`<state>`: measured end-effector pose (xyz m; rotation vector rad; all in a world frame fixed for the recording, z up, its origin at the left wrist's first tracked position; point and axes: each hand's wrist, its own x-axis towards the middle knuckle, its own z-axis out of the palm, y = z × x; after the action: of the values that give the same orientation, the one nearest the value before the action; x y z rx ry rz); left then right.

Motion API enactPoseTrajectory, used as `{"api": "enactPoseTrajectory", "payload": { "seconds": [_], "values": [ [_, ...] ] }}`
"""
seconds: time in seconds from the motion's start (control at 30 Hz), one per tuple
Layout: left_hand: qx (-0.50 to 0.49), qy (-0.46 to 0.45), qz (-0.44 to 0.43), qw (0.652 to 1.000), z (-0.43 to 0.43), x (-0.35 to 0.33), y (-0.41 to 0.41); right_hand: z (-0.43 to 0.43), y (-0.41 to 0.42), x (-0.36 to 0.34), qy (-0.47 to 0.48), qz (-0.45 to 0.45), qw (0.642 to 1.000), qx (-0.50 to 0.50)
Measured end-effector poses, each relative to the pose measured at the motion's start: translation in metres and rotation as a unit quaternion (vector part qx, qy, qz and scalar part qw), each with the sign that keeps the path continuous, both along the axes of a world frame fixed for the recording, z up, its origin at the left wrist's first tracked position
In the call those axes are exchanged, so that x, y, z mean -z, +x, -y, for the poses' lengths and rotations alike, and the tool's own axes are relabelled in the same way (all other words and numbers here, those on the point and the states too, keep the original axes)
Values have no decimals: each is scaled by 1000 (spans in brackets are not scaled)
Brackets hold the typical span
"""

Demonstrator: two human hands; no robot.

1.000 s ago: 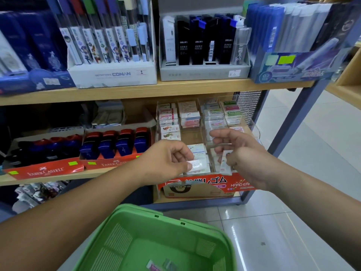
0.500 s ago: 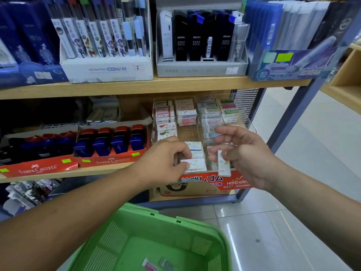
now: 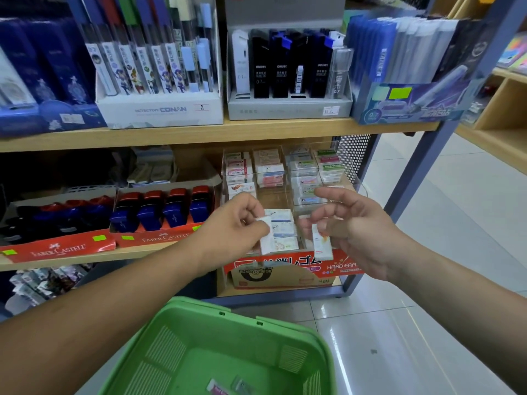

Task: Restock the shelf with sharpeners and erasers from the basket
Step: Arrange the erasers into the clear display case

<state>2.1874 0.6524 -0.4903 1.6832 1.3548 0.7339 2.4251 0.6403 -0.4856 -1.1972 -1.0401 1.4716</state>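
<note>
My left hand point(image 3: 236, 223) pinches a white wrapped eraser point(image 3: 266, 235) in front of the clear eraser display point(image 3: 285, 183) on the lower shelf. My right hand point(image 3: 353, 226) pinches another white eraser point(image 3: 322, 243), held upright just right of the front row of erasers point(image 3: 282, 229). The green basket point(image 3: 199, 315) sits below my arms, and two small wrapped erasers point(image 3: 228, 387) lie on its bottom. Blue and red sharpeners point(image 3: 162, 209) stand in red Faber-Castell trays point(image 3: 154, 238) to the left.
A wooden upper shelf point(image 3: 216, 132) carries boxes of pens and pencil leads. A red eraser carton point(image 3: 288, 269) stands under the display. The blue metal shelf post point(image 3: 422, 178) and a tiled floor point(image 3: 427, 309) lie to the right, with another wooden shelf point(image 3: 499, 138) beyond.
Both hands have drawn slightly back from the display, each keeping its eraser. The right hand's eraser now stands upright in plain view, and the left hand's has tilted up.
</note>
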Motion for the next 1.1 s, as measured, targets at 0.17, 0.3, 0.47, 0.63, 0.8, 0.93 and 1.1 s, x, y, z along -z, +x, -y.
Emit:
{"api": "enactPoseTrajectory", "payload": {
  "seconds": [0.17, 0.3, 0.47, 0.63, 0.8, 0.93, 1.1],
  "values": [
    [20, 18, 14, 1000, 3, 2, 6, -2, 5, 2, 40, 111, 990, 79],
    [24, 20, 3, 1000, 4, 9, 13, -3, 3, 6, 34, 129, 986, 96],
    [21, 24, -16, 999, 4, 11, 13, -6, -4, 10, 31, 103, 988, 108],
    [18, 54, -56, 997, 2, 16, 6, -6, -12, 9, 48, 87, 990, 97],
    [6, 146, -166, 975, -4, 21, 6, -8, -23, 9, 68, 93, 987, 114],
    [31, 164, -113, 979, 5, 9, 11, -12, -39, 4, 75, 42, 990, 111],
    [-17, 144, -12, 989, 8, 1, 2, -20, -72, -1, 82, 2, 995, 50]
  ]
}}
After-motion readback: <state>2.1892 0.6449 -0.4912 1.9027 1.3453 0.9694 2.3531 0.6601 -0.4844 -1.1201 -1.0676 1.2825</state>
